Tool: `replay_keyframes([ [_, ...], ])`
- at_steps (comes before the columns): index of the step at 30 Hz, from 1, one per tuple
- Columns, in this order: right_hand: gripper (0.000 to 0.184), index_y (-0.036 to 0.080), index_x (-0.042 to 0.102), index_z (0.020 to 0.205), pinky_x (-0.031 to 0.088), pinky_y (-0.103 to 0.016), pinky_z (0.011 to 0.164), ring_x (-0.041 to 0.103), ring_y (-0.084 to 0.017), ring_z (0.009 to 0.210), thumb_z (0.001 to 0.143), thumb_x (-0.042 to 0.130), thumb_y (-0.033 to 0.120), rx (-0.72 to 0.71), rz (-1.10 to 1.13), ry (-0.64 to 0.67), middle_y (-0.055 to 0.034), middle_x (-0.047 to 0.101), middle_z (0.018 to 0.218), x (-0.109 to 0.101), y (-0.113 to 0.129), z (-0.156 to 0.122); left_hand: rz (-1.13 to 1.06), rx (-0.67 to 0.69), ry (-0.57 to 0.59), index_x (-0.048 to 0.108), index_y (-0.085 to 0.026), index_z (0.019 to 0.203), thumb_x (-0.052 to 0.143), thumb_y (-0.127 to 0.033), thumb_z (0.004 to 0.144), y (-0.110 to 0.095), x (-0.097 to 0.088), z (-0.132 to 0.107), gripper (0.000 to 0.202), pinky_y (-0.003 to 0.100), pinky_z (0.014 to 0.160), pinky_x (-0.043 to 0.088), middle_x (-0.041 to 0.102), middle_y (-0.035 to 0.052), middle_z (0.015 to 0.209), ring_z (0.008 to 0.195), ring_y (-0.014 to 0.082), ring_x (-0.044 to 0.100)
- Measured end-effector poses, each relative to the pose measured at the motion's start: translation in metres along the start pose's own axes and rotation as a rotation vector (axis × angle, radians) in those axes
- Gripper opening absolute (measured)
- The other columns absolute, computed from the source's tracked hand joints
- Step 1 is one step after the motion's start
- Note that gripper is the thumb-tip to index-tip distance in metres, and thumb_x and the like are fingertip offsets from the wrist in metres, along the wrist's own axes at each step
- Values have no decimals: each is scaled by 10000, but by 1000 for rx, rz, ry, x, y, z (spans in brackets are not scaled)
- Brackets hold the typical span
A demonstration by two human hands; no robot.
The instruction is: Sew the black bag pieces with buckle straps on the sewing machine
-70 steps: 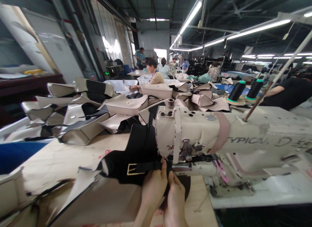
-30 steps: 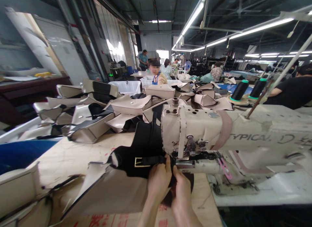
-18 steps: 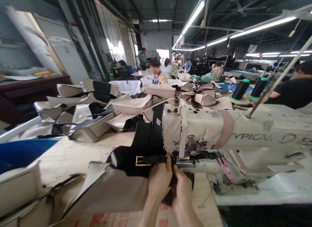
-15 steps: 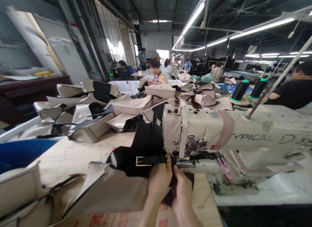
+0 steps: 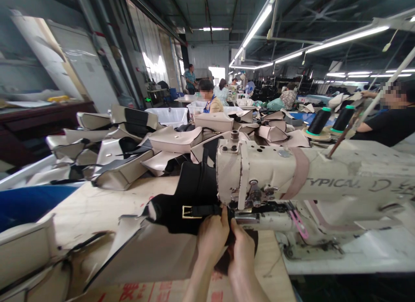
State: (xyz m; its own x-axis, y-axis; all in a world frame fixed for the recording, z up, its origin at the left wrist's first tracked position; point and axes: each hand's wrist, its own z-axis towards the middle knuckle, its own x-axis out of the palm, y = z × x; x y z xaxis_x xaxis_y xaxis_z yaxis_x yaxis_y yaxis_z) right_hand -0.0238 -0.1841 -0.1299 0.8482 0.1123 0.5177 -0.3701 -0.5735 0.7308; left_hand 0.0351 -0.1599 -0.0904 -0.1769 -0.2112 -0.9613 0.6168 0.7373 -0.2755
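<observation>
Black bag panel (image 5: 193, 187), gold buckle (image 5: 191, 211)

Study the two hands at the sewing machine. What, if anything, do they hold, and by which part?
The left hand and right hand pinch the black bag piece at its strap, just right of the gold buckle.

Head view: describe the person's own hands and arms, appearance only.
The left hand and right hand are both bare, with no gloves, rings or watch visible. The forearms are bare too, and no sleeve reaches into the frame.
</observation>
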Motion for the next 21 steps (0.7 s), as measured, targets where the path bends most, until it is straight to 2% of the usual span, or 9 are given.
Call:
replay_keyframes([
  [3, 369, 100, 623, 705, 308, -209, 396, 377, -74, 404, 536, 753, 402, 145, 67, -25, 40, 472, 433, 2, 3, -1, -4, -3, -4, 626, -107, 796, 189, -339, 929, 1, 1, 1, 513, 298, 678, 425, 657, 143, 773, 771, 205, 630],
  [6, 394, 110, 575, 640, 231, -204, 356, 290, -51, 359, 556, 730, 462, 104, 6, -2, 61, 400, 399, 3, 0, 3, -5, 1, -10, 626, -111, 806, 215, -325, 926, 1, 2, 3, 479, 308, 678, 424, 657, 145, 787, 780, 213, 628],
  [8, 431, 122, 537, 588, 217, -202, 344, 281, -50, 346, 608, 670, 532, 58, -130, 86, 61, 372, 392, 0, 0, 6, -8, -4, -13, 628, -110, 803, 232, -326, 922, 1, 2, 4, 466, 309, 674, 421, 660, 149, 795, 783, 218, 631],
  [11, 455, 135, 520, 553, 260, -201, 348, 355, -68, 359, 661, 609, 568, -18, -335, 247, 39, 412, 415, -22, 18, 8, -25, -23, -20, 633, -104, 761, 228, -354, 921, 2, 3, 6, 503, 295, 659, 416, 667, 151, 780, 768, 215, 638],
  [13, 397, 135, 600, 678, 382, -212, 432, 501, -111, 479, 716, 577, 529, -241, -544, 295, -11, 546, 548, -56, 50, 9, -37, -31, -29, 636, -101, 742, 222, -375, 920, 2, 4, 7, 527, 292, 659, 412, 670, 155, 777, 767, 217, 639],
  [14, 371, 149, 633, 793, 446, -231, 521, 563, -140, 579, 751, 545, 507, -467, -700, 234, -36, 606, 651, -78, 72, 10, -42, -35, -36, 637, -100, 737, 223, -385, 919, 3, 4, 7, 535, 294, 664, 411, 671, 161, 783, 770, 220, 638],
  [17, 311, 145, 636, 879, 449, -338, 836, 592, -226, 857, 762, 558, 422, -1275, -1023, -201, -103, 643, 901, -154, 151, 16, -55, -45, -54, 638, -98, 714, 235, -400, 913, 3, 6, 8, 541, 306, 668, 408, 669, 174, 787, 771, 234, 637],
  [19, 380, 102, 606, 994, 381, -426, 939, 541, -295, 987, 760, 565, 398, -1492, -1249, -431, -149, 610, 1012, -199, 196, 23, -64, -51, -56, 637, -98, 702, 245, -402, 910, 3, 6, 8, 539, 308, 663, 406, 668, 176, 778, 766, 237, 636],
  [21, 449, 104, 574, 1084, 361, -447, 963, 526, -313, 1029, 792, 505, 437, -1541, -1450, -408, -143, 596, 1064, -230, 224, 31, -72, -55, -46, 638, -97, 704, 251, -400, 908, 3, 6, 7, 532, 302, 665, 403, 668, 175, 779, 771, 233, 635],
])
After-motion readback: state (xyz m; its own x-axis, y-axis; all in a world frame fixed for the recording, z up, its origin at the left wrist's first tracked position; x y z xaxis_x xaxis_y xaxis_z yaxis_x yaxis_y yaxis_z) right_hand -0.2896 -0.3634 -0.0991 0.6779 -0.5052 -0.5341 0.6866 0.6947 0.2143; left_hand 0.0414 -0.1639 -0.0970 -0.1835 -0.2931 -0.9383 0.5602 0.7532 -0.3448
